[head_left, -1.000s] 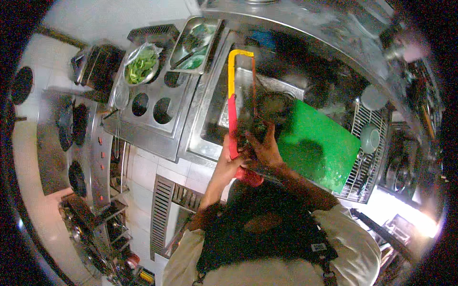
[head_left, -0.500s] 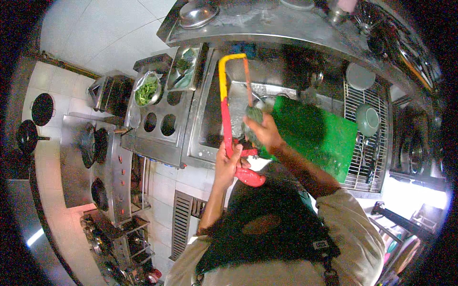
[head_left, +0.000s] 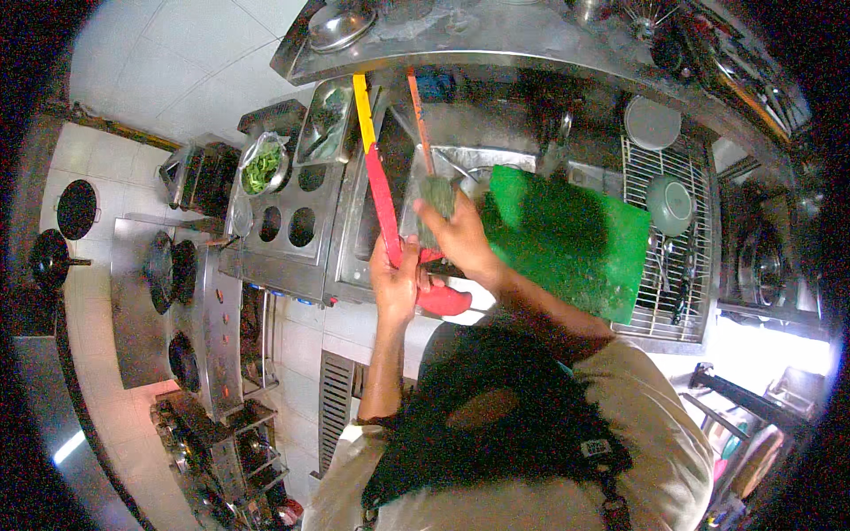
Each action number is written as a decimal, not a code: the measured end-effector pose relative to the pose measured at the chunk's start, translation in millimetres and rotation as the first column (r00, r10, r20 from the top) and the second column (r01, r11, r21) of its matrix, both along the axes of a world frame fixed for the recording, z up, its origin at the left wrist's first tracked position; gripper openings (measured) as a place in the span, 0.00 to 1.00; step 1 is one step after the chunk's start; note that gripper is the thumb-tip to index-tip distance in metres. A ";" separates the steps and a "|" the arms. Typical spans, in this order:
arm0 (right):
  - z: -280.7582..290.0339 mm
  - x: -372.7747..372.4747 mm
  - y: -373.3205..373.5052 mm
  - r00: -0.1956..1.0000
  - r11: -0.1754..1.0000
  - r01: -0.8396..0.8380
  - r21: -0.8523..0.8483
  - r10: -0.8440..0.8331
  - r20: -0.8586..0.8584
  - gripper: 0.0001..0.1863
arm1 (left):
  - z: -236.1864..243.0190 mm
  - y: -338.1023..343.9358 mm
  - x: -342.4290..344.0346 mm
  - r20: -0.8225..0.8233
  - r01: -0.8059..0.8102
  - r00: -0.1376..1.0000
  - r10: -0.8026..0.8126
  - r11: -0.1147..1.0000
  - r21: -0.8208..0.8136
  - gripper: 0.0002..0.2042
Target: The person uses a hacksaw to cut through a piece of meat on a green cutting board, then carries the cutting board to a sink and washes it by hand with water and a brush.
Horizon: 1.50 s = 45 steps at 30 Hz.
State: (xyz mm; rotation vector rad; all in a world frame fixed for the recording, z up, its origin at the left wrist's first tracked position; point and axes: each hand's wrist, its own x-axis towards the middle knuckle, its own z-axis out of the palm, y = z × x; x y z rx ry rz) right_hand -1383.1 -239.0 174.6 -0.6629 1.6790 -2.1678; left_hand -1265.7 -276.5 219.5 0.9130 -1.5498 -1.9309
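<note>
A hacksaw point(head_left: 383, 195) with a red and yellow frame and an orange blade extends away from me over the sink point(head_left: 359, 270). Its far end is hidden beneath the steel shelf. My left hand point(head_left: 396, 274) is closed around the near end of the red frame, by the handle. In my right hand point(head_left: 462, 234) is a greyish-green scouring pad point(head_left: 437, 199), pressed around the blade. The blade's near part is covered by the pad and fingers.
To the right, a green cutting board point(head_left: 567, 252) lies beside a wire rack point(head_left: 655, 305) bearing a grey-green bowl point(head_left: 670, 205) and a plate point(head_left: 652, 122). At left, a bowl of green vegetables point(head_left: 264, 168) stands on a steel counter with round holes. The steel shelf point(head_left: 496, 49) spans the far side.
The hacksaw and both hands have shifted left and slightly away from me. The frame's far end has slipped out of sight under the shelf. Both grips are kept.
</note>
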 end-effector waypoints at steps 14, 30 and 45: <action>-65.1 -39.2 21.3 0.977 0.900 -0.156 0.407 0.202 -0.073 0.28 | -24.0 -8.5 29.2 0.099 0.051 0.994 -0.051 0.999 0.000 0.08; -113.1 -124.2 4.4 0.994 0.921 0.101 0.375 -0.108 -0.003 0.26 | -14.8 3.2 78.0 0.335 0.307 0.891 -0.306 0.950 0.052 0.12; -111.6 -128.4 25.1 0.907 0.777 0.289 0.560 -0.409 0.098 0.30 | -11.7 11.4 82.4 0.375 0.381 0.851 -0.367 0.924 0.039 0.13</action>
